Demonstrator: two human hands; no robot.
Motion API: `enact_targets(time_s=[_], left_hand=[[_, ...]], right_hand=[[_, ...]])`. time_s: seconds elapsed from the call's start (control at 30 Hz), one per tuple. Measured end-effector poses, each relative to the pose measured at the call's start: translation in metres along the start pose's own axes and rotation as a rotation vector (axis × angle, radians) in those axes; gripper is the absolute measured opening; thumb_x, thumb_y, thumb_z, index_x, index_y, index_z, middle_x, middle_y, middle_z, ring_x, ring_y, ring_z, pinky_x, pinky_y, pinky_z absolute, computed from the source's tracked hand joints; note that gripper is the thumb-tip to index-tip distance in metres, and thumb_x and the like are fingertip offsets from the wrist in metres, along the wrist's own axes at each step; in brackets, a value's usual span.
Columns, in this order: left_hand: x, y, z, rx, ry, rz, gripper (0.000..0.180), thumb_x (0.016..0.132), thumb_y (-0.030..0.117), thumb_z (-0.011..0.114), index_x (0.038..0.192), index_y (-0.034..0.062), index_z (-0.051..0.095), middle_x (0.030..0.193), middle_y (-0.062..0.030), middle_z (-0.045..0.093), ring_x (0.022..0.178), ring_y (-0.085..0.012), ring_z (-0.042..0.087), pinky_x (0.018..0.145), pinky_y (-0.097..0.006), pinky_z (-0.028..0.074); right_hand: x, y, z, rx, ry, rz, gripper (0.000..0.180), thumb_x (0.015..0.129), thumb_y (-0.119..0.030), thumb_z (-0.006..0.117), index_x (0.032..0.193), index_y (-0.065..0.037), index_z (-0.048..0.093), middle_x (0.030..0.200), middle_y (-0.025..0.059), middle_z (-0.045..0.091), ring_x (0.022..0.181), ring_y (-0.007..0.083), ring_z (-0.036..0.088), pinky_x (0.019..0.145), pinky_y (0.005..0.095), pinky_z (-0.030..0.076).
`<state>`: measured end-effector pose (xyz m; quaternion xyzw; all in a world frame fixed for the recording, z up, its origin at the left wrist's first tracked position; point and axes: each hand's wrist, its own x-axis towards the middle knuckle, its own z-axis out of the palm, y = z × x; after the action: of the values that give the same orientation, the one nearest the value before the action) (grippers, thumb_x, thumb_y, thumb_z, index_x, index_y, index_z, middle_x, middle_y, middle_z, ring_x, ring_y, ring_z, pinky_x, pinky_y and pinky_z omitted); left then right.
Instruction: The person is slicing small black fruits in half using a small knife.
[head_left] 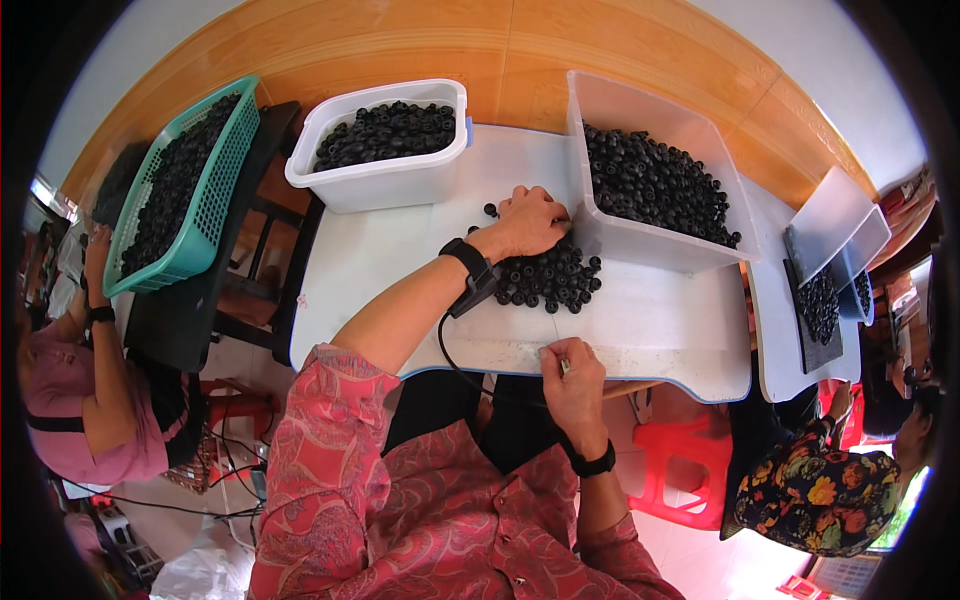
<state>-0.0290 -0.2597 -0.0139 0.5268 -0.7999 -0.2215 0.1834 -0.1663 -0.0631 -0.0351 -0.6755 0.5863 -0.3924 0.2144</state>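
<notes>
My left hand [530, 220] reaches forward and rests with curled fingers on a pile of small black ring-shaped parts [550, 280] on the white table [650, 320]. It presses against the near wall of a white tub [650, 235] full of the same black parts. My right hand [572, 368] is at the table's near edge, its fingers pinched on a small thin metal piece. A black band with a cable sits on my left wrist.
A second white tub [385, 175] of black parts stands at the back left. A green basket [185, 190] of them lies on a dark stand at the left. A person in pink sits at the left, another in a flowered top at the right beside a red stool [690, 470].
</notes>
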Motion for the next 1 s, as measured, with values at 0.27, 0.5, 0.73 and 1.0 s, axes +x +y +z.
enact_targets(time_s=[0.27, 0.5, 0.73, 1.0], left_hand=[[-0.021, 0.008, 0.003, -0.011, -0.013, 0.047, 0.028, 0.088, 0.033, 0.054, 0.104, 0.0171, 0.070, 0.119, -0.0110, 0.054, 0.113, -0.0372, 0.042, 0.099, -0.050, 0.034], [-0.014, -0.009, -0.004, -0.127, 0.216, 0.209, 0.025, 0.086, 0.019, 0.054, 0.099, 0.0030, 0.068, 0.105, -0.0190, 0.064, 0.102, -0.0367, 0.056, 0.091, -0.044, 0.044], [-0.023, -0.049, -0.029, 0.047, 0.274, 0.005, 0.024, 0.085, 0.008, 0.050, 0.100, 0.0006, 0.068, 0.102, -0.0215, 0.064, 0.098, -0.0362, 0.059, 0.092, -0.044, 0.043], [-0.040, -0.017, -0.028, -0.133, 0.000, -0.054, 0.029, 0.086, 0.009, 0.047, 0.107, -0.0008, 0.065, 0.108, -0.0222, 0.063, 0.103, -0.0370, 0.058, 0.091, -0.039, 0.045]], right_hand=[[-0.001, 0.000, 0.001, -0.030, 0.011, -0.008, 0.011, 0.081, -0.006, 0.064, 0.081, 0.002, 0.057, 0.076, 0.0184, 0.061, 0.071, 0.0340, 0.060, 0.065, 0.0402, 0.047], [-0.001, -0.003, 0.001, -0.034, 0.014, 0.003, 0.010, 0.081, -0.006, 0.063, 0.081, 0.002, 0.057, 0.077, 0.0184, 0.062, 0.072, 0.0336, 0.060, 0.065, 0.0394, 0.047], [-0.002, 0.003, 0.002, -0.036, 0.032, -0.001, 0.012, 0.081, -0.007, 0.065, 0.080, 0.002, 0.057, 0.075, 0.0183, 0.062, 0.069, 0.0326, 0.061, 0.063, 0.0384, 0.048], [0.001, 0.003, -0.002, 0.045, 0.003, 0.027, 0.015, 0.080, -0.009, 0.066, 0.077, 0.002, 0.057, 0.071, 0.0164, 0.060, 0.064, 0.0265, 0.059, 0.060, 0.0344, 0.046]])
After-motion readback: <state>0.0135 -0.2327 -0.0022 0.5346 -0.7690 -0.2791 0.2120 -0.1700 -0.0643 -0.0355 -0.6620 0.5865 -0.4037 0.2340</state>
